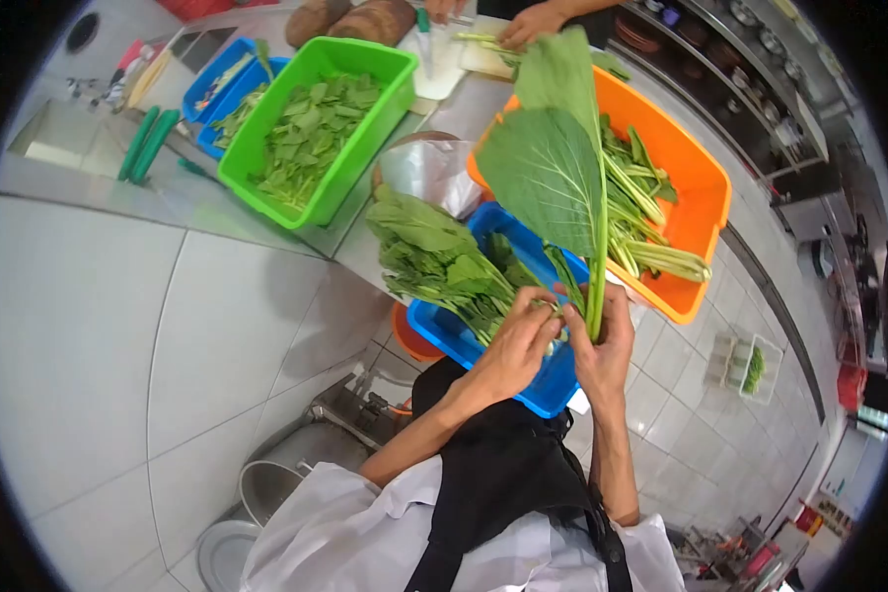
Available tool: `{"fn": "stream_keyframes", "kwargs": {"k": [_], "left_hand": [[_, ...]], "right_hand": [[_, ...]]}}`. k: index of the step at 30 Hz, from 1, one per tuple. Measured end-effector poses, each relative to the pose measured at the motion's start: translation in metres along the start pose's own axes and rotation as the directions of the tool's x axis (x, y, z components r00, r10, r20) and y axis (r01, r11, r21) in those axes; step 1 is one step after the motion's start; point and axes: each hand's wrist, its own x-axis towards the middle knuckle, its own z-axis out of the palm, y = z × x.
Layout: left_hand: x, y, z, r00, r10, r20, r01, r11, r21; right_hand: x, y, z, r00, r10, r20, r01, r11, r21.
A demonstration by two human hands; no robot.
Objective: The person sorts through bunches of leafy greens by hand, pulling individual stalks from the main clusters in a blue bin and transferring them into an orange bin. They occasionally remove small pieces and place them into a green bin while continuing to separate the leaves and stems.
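My right hand (607, 340) is closed around the lower stalks of long-stemmed leafy greens (548, 163), whose broad leaves stand up and away from me. Fingers bent and pinched together, my left hand (513, 350) meets the right thumb at the stalk ends; the exact bit of greens it grips is partly hidden. Both hands are over a blue basin (548, 400). A bunch of leafy greens (429, 252) lies across that basin's left side, running under my left fingers.
An orange basin (705, 178) of stalks is at right. Beyond the left side sits a green basin (405, 74) of cut leaves, near blue containers (202, 104) and green-handled tools (148, 146). Across the counter, another person's hand (533, 25) is at a cutting board (485, 61).
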Motion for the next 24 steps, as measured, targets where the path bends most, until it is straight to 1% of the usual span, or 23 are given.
{"fn": "stream_keyframes", "kwargs": {"k": [1,2,3,4,5,7,9,10,11,13,14,15,16,17,19,20,22,24], "left_hand": [[0.0,0.004,-0.003,1.0,-0.027,0.013,0.027,0.998,0.052],[0.0,0.011,-0.002,0.999,0.004,-0.04,-0.002,0.999,0.049],[0.0,0.007,-0.002,1.0,-0.002,-0.03,0.003,0.999,0.039],[-0.001,0.001,-0.003,0.994,-0.009,-0.11,0.02,0.994,0.107],[-0.003,-0.006,-0.005,0.982,-0.011,-0.189,0.044,0.984,0.175],[0.004,-0.021,-0.021,0.971,0.1,-0.215,-0.011,0.925,0.379],[0.011,-0.019,-0.036,0.992,-0.077,-0.102,0.111,0.912,0.396],[0.019,-0.022,-0.036,0.996,-0.005,-0.094,0.052,0.858,0.512],[0.031,-0.025,-0.036,0.997,-0.009,-0.082,0.049,0.863,0.504],[0.055,-0.03,-0.034,0.99,0.073,0.124,-0.139,0.697,0.704],[0.064,-0.04,-0.025,0.989,0.071,0.127,-0.14,0.699,0.701],[0.071,-0.058,-0.008,0.986,-0.06,0.152,-0.09,0.578,0.811],[0.079,-0.072,0.006,0.969,-0.192,0.153,-0.057,0.433,0.9],[0.085,-0.081,0.018,0.969,-0.194,0.153,-0.055,0.432,0.9],[0.096,-0.085,0.032,0.867,-0.425,0.259,-0.098,0.363,0.926],[0.096,-0.088,0.034,0.867,-0.424,0.263,-0.105,0.36,0.927],[0.091,-0.074,0.029,0.924,-0.246,0.292,-0.175,0.409,0.896],[0.081,-0.054,0.012,0.981,-0.007,0.194,-0.155,0.573,0.805]], "right_hand": [[0.0,0.003,0.0,0.999,-0.033,-0.008,0.033,0.999,-0.002],[-0.001,0.003,0.0,1.0,-0.022,-0.019,0.022,1.0,-0.01],[-0.001,0.004,0.0,0.998,-0.04,-0.041,0.037,0.997,-0.071],[-0.001,0.005,0.0,0.997,-0.055,-0.06,0.047,0.99,-0.131],[0.0,0.005,-0.003,0.997,-0.041,-0.067,0.032,0.99,-0.137],[0.004,-0.001,-0.013,0.973,-0.126,-0.194,0.083,0.973,-0.216],[0.004,-0.001,-0.027,0.971,-0.075,-0.226,0.028,0.979,-0.201],[0.002,0.001,-0.033,0.972,-0.028,-0.233,-0.011,0.986,-0.163],[0.0,0.002,-0.039,0.972,0.016,-0.236,-0.047,0.991,-0.126],[-0.005,0.004,-0.046,0.968,0.037,-0.248,-0.067,0.991,-0.114],[-0.007,0.008,-0.049,0.963,0.03,-0.267,-0.058,0.994,-0.097],[-0.008,0.01,-0.051,0.958,0.022,-0.285,-0.046,0.996,-0.078],[-0.01,0.009,-0.053,0.956,0.042,-0.291,-0.068,0.994,-0.08],[-0.014,0.01,-0.054,0.956,0.043,-0.29,-0.069,0.994,-0.079],[-0.019,0.015,-0.055,0.946,0.023,-0.322,-0.048,0.996,-0.07],[-0.021,0.014,-0.057,0.944,0.023,-0.329,-0.047,0.997,-0.066],[-0.027,0.013,-0.062,0.941,0.058,-0.333,-0.089,0.993,-0.077],[-0.031,0.014,-0.067,0.93,0.069,-0.362,-0.098,0.993,-0.061]]}}
